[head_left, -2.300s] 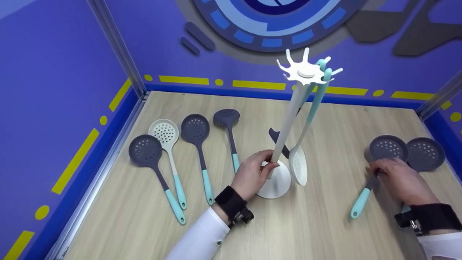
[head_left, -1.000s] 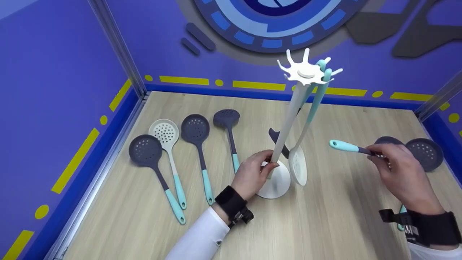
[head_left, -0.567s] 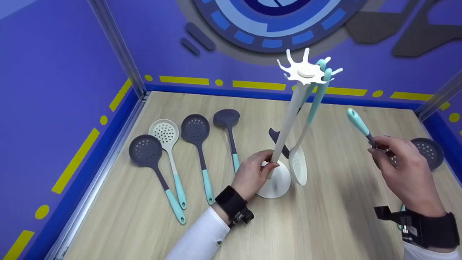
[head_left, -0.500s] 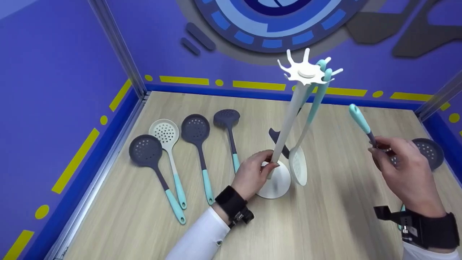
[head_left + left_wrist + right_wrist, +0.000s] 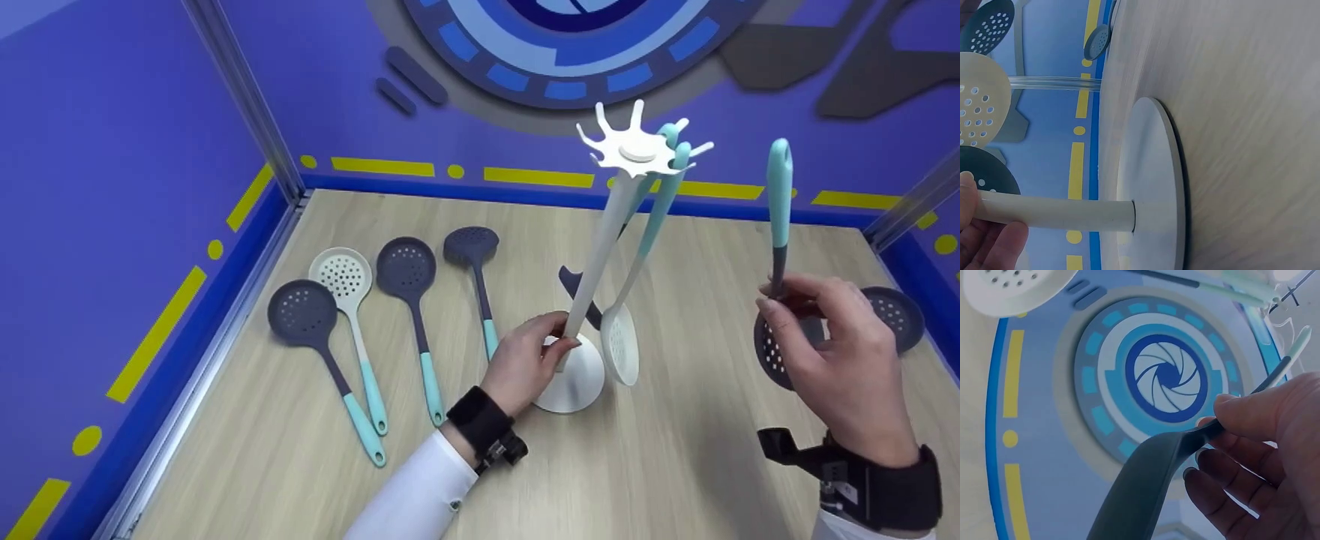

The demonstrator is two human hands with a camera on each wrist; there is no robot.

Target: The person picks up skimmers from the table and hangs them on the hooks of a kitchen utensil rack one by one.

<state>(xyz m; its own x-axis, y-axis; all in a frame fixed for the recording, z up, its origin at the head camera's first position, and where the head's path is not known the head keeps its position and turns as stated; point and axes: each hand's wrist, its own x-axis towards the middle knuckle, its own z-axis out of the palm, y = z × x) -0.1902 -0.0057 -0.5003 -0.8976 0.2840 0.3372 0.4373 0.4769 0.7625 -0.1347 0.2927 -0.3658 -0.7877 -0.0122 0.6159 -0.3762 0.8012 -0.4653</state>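
Near the bottom of its pole, my left hand (image 5: pixel 525 360) grips the white utensil stand (image 5: pixel 600 255), whose round base (image 5: pixel 1154 169) sits on the table. From the stand's prongs hang a white skimmer (image 5: pixel 620 345) and a dark utensil (image 5: pixel 571 281) mostly behind the pole. On the right, my right hand (image 5: pixel 844 352) pinches a dark skimmer (image 5: pixel 772 349) by its neck, clear of the table. The mint handle (image 5: pixel 780 187) of this skimmer points up and its perforated head hangs down, partly behind my fingers. In the right wrist view the skimmer's head (image 5: pixel 1140 484) shows edge-on.
Left of the stand lie two dark skimmers (image 5: pixel 302 311) (image 5: pixel 406 266), a white skimmer (image 5: pixel 340 274) and a dark utensil with a perforated head (image 5: pixel 471 244). Another dark skimmer (image 5: pixel 892 319) lies at the far right. Blue panels (image 5: pixel 120 187) close off the back and sides.
My right hand has lifted the dark skimmer off the table and turned it from handle toward me, through sideways, to handle up. My left hand has stayed on the pole.
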